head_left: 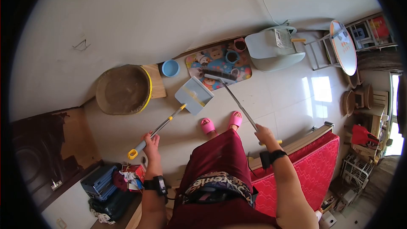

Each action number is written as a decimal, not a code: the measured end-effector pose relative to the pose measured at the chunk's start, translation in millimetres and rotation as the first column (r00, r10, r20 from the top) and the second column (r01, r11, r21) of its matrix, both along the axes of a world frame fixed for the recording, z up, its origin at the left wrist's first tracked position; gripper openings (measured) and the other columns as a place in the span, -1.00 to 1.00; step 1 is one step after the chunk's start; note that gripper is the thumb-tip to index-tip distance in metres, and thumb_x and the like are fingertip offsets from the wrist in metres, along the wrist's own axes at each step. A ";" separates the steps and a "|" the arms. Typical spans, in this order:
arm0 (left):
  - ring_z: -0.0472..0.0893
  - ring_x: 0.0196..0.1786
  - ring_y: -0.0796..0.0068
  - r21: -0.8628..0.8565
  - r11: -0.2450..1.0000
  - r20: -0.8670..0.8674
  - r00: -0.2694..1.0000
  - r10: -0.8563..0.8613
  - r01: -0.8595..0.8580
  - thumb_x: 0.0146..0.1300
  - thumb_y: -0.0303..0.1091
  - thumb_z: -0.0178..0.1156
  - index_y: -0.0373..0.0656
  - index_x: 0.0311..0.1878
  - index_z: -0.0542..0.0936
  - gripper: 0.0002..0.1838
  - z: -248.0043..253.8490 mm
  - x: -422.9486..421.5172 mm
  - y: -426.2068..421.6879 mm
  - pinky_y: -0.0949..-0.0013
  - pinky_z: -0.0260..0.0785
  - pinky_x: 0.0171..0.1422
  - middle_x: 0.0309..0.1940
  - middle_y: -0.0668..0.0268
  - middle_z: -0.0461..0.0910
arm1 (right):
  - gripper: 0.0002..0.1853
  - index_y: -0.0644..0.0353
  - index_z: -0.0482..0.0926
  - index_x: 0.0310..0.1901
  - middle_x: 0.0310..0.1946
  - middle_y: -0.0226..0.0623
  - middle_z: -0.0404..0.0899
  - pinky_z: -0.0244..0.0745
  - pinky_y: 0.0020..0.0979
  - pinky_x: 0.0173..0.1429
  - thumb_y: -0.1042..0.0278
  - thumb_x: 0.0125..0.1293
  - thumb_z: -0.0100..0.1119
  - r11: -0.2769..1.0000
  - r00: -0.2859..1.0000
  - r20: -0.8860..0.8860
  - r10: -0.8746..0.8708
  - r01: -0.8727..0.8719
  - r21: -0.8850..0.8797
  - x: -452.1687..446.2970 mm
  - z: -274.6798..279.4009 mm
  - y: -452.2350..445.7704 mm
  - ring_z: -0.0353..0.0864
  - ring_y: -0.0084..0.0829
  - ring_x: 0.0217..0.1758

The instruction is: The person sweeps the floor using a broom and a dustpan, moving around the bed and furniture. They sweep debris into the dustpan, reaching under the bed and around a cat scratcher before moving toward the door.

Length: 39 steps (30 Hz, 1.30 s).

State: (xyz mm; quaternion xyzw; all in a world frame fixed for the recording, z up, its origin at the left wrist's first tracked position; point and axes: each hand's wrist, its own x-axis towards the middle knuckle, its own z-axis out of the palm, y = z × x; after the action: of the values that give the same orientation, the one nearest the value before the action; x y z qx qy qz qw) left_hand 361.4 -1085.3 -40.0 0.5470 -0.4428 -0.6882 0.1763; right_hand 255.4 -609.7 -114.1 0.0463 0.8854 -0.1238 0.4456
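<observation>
My left hand (pixel 151 143) holds the grey handle of a long-handled dustpan (pixel 193 94) near its yellow-tipped end. The pan lies on the tiled floor, its mouth toward the patterned mat (pixel 237 75). In my right hand (pixel 266 135) is the upper shaft of a broom (pixel 238 101). Its head, with dark bristles, rests on the mat's front part, just right of the dustpan and apart from it. A few dark specks show on the tiles near the broom. Both hands are closed round the handles.
A blue bowl (pixel 171 68) and a large brown tub (pixel 124 90) with a yellow rim stand left by the wall. Small cups sit on the mat. A pale plastic chair (pixel 275 46) stands to its right. A red mattress (pixel 296 169) lies close on my right.
</observation>
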 end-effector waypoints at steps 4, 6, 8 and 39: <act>0.50 -0.13 0.33 0.003 1.000 -0.001 1.000 0.015 -0.015 0.21 -0.28 0.06 -0.13 -0.07 0.32 -0.73 -2.0 4.9 0.3 0.31 0.41 0.04 -0.10 0.23 0.45 | -0.45 -0.06 0.36 0.16 -0.14 -0.04 0.54 0.39 -0.20 0.06 0.15 0.07 0.14 1.000 1.000 0.020 -0.002 0.002 0.011 37.6 43.8 36.4 0.49 -0.07 -0.02; 0.51 -0.14 0.30 -0.001 1.000 -0.018 1.000 0.019 -0.019 0.21 -0.27 0.07 -0.16 -0.04 0.31 -0.69 -7.7 7.9 -2.6 0.32 0.44 0.02 -0.09 0.21 0.45 | -0.46 -0.04 0.38 0.14 -0.16 -0.04 0.54 0.40 -0.20 0.04 0.14 0.06 0.16 1.000 1.000 0.017 -0.002 0.002 0.005 32.5 67.2 40.4 0.50 -0.07 -0.05; 0.51 -0.14 0.31 -0.005 1.000 -0.007 1.000 0.012 -0.012 0.21 -0.26 0.06 -0.17 -0.04 0.31 -0.69 -3.7 5.7 -0.7 0.32 0.43 0.03 -0.09 0.21 0.44 | -0.47 -0.03 0.39 0.14 -0.16 -0.05 0.54 0.40 -0.20 0.03 0.14 0.07 0.16 1.000 1.000 0.010 -0.018 0.018 -0.007 24.4 86.3 41.3 0.50 -0.07 -0.05; 0.47 -0.07 0.26 -0.025 0.984 0.035 0.984 -0.174 0.175 0.21 -0.30 0.03 -0.19 -0.07 0.32 -0.72 28.2 -20.6 33.0 0.29 0.38 0.09 -0.03 0.21 0.39 | -0.46 0.00 0.37 0.15 -0.17 0.02 0.53 0.41 -0.16 0.02 0.15 0.08 0.08 0.963 0.965 -0.022 -0.262 0.263 0.059 137.3 53.5 94.2 0.51 -0.06 -0.05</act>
State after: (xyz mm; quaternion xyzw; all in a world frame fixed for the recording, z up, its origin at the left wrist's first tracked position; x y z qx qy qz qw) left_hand 340.9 -1052.3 -11.8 0.5148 -0.5016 -0.6855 0.1158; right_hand 392.7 -515.5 -60.6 0.1760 0.8779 -0.1549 0.4175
